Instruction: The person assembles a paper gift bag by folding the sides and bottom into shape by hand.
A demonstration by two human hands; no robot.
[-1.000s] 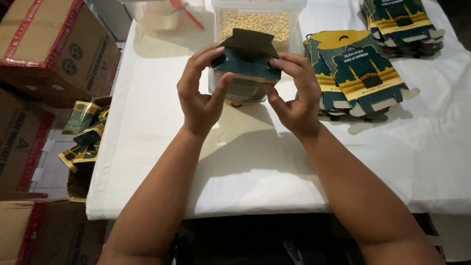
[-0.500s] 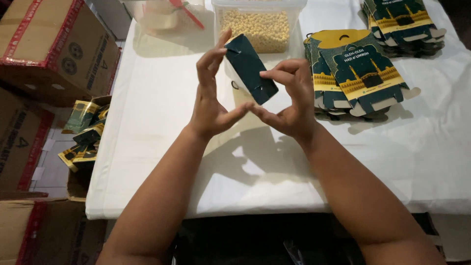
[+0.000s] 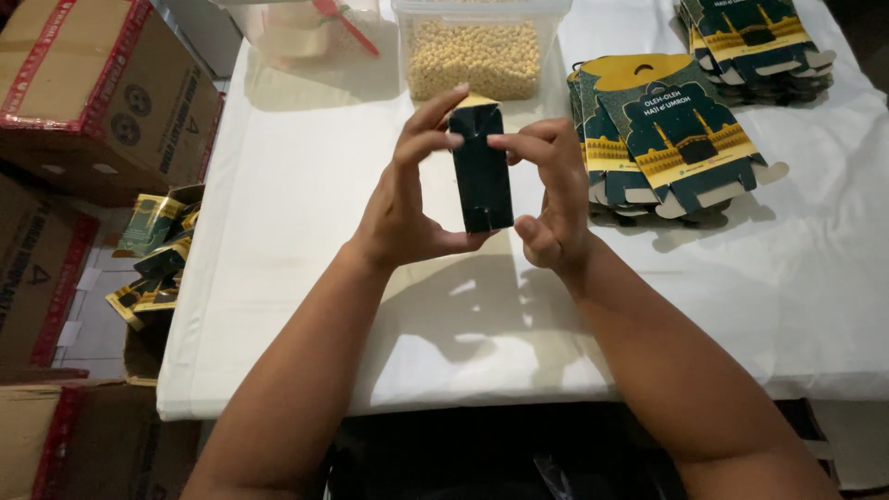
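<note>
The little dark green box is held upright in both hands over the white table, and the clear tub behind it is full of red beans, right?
Not quite. In the head view the clear tub holds pale yellow beans, not red. Both the left hand and right hand do hold the dark green box upright over the white table.

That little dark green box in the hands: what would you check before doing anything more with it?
1. Dark green box held by both the left hand and the right hand: ok.
2. Box upright, off the table: ok.
3. Top flap closed: not ok, it stands up.
4. Bottom closed: cannot tell.
5. Tub of pale beans within reach: ok.
6. Flat box blanks stacked nearby: ok.
</note>
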